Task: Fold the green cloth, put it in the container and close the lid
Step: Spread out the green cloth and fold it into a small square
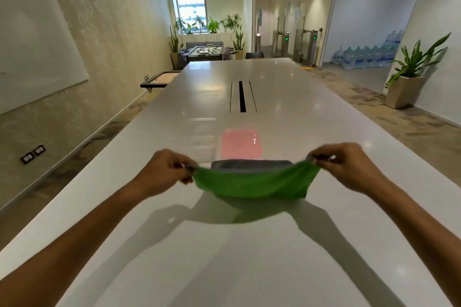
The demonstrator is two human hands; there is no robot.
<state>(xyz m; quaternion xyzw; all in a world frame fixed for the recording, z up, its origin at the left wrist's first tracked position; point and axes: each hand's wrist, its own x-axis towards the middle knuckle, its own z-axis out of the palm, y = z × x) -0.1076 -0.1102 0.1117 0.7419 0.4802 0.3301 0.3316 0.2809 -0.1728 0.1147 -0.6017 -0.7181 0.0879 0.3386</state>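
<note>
So, here is where you stand with the fold.

Cloth: you hold the green cloth in the air above the white table, stretched between your two hands; it sags in the middle and shows a grey inner face along the top edge.
Left hand: your left hand pinches the left end of the cloth between thumb and fingers, closed on it.
Right hand: your right hand pinches the right end in the same way, closed on it.
Fold: it looks doubled over once, since two layers seem to meet at each pinch; I judge the folding begun but not finished, as the cloth is not yet a compact bundle.
Container: a clear container sits on the table just beyond the cloth, well within reach; its outline is faint and blurred, so you cannot tell from here how deep it is.
Lid: a pink lid appears to lie beside or against the container, to its right; whether it is fully off is hard to say.
Left to do: by my reading, finish the fold, lay the cloth in the container, then press the lid on.
</note>
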